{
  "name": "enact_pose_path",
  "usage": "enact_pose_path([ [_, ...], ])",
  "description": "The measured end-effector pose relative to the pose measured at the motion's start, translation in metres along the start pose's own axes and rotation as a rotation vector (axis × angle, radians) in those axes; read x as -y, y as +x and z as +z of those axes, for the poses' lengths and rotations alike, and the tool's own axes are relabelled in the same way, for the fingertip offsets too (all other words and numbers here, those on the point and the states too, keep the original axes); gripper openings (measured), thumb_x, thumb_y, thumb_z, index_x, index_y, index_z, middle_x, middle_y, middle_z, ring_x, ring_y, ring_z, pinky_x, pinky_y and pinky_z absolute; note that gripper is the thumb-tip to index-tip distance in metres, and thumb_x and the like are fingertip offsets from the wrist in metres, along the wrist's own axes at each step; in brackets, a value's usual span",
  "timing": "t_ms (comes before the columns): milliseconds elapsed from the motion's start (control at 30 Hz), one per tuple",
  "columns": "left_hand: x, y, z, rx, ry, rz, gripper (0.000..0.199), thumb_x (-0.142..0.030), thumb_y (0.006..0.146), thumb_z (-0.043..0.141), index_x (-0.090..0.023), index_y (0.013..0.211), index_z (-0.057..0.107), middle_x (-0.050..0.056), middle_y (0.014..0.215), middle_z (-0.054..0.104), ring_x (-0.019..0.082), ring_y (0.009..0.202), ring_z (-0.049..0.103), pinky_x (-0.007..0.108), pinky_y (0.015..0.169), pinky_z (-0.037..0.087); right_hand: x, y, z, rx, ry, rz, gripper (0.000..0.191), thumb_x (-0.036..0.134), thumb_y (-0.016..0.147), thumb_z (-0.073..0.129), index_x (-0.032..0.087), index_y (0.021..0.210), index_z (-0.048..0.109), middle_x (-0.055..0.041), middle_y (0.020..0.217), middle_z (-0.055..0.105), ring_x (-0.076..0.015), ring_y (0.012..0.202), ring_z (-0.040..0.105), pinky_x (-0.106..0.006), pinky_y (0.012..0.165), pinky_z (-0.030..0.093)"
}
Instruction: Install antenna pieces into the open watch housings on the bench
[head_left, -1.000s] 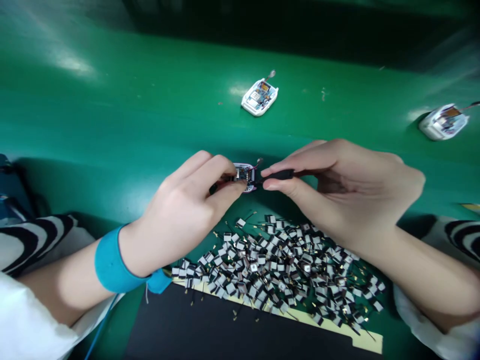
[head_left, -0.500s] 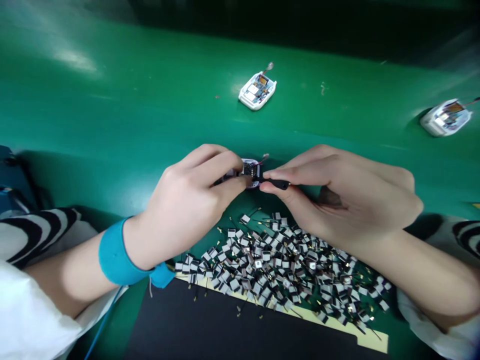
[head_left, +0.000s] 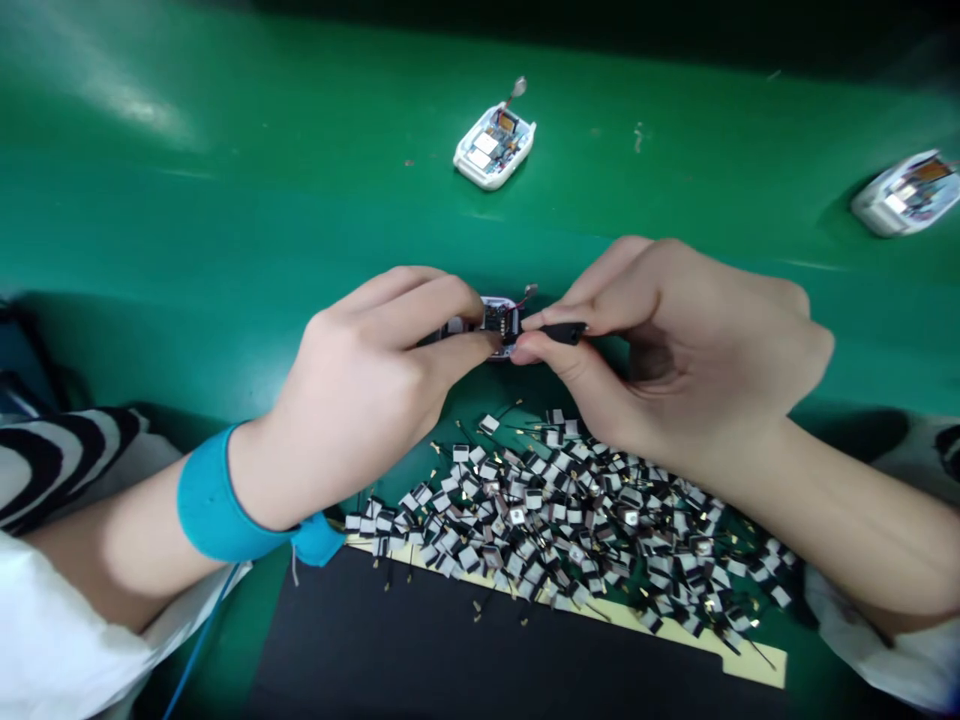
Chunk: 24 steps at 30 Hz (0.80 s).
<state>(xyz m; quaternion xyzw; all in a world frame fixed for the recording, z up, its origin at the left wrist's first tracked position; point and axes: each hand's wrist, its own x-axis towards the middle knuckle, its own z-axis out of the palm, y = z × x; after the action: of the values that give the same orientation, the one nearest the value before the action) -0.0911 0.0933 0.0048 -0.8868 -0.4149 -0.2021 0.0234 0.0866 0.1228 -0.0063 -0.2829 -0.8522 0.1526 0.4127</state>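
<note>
Fine handwork on a small open white-rimmed housing (head_left: 501,318) is shown. The housing is located between the hands, at the fingertips of the left hand (head_left: 367,370), by which it is gripped between thumb and fingers. A slim black piece (head_left: 566,332) is pinched in the right hand (head_left: 697,340), its near end held at the housing's edge; whether contact is made cannot be told. The step is judged to be close fitting or adjusting at that edge, for which a steady housing and light, aligned pressure are called for. Loose small parts (head_left: 555,510) are heaped nearer the wearer, below both hands; a similar housing (head_left: 495,148) is seen beyond them.
</note>
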Motion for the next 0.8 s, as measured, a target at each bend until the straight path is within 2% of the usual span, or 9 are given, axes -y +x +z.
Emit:
enact_pose_path([
  [200, 0.000, 0.000, 0.000, -0.002, -0.015, 0.001, 0.017, -0.013, 0.081, 0.044, -0.017, 0.080, 0.060, 0.003, 0.084, 0.059, 0.018, 0.086, 0.057, 0.027, 0.069, 0.048, -0.002, -0.001, 0.000, 0.012, 0.083, 0.025, 0.015, 0.008, 0.072, 0.057, 0.016, 0.064, 0.047, -0.0001, 0.063, 0.055, -0.0114, 0.062, 0.055, -0.024, 0.046, 0.038],
  [400, 0.000, 0.000, 0.000, 0.019, 0.010, -0.016, 0.016, -0.014, 0.081, 0.045, -0.021, 0.084, 0.059, 0.000, 0.085, 0.059, 0.015, 0.088, 0.056, 0.024, 0.075, 0.047, -0.004, 0.001, 0.003, 0.024, 0.096, 0.104, 0.022, 0.011, 0.072, 0.057, 0.018, 0.061, 0.039, 0.0020, 0.058, 0.051, -0.0101, 0.057, 0.054, -0.023, 0.043, 0.036],
  [567, 0.003, 0.000, 0.003, 0.013, -0.036, -0.011, 0.017, -0.013, 0.081, 0.043, -0.016, 0.084, 0.060, 0.002, 0.085, 0.058, 0.017, 0.089, 0.054, 0.027, 0.076, 0.047, -0.005, 0.001, 0.005, 0.044, 0.154, 0.136, 0.024, 0.014, 0.074, 0.056, 0.019, 0.061, 0.036, 0.0038, 0.061, 0.051, -0.0095, 0.060, 0.054, -0.022, 0.047, 0.041],
  [667, 0.002, 0.000, 0.002, 0.035, -0.077, -0.034, 0.017, -0.014, 0.080, 0.045, -0.014, 0.090, 0.060, 0.004, 0.087, 0.059, 0.018, 0.091, 0.052, 0.029, 0.081, 0.046, -0.007, 0.005, -0.001, 0.027, 0.253, 0.197, 0.020, 0.017, 0.074, 0.056, 0.019, 0.066, 0.039, 0.0037, 0.064, 0.052, -0.0092, 0.062, 0.054, -0.021, 0.052, 0.045],
  [800, -0.008, -0.002, -0.002, 0.069, -0.148, -0.127, 0.029, -0.013, 0.081, 0.042, -0.011, 0.108, 0.052, 0.007, 0.097, 0.058, 0.017, 0.084, 0.052, 0.032, 0.078, 0.047, -0.019, 0.011, -0.023, -0.049, 0.314, 0.322, 0.009, 0.020, 0.080, 0.049, 0.019, 0.077, 0.041, 0.0016, 0.073, 0.051, -0.0088, 0.064, 0.054, -0.022, 0.056, 0.046],
])
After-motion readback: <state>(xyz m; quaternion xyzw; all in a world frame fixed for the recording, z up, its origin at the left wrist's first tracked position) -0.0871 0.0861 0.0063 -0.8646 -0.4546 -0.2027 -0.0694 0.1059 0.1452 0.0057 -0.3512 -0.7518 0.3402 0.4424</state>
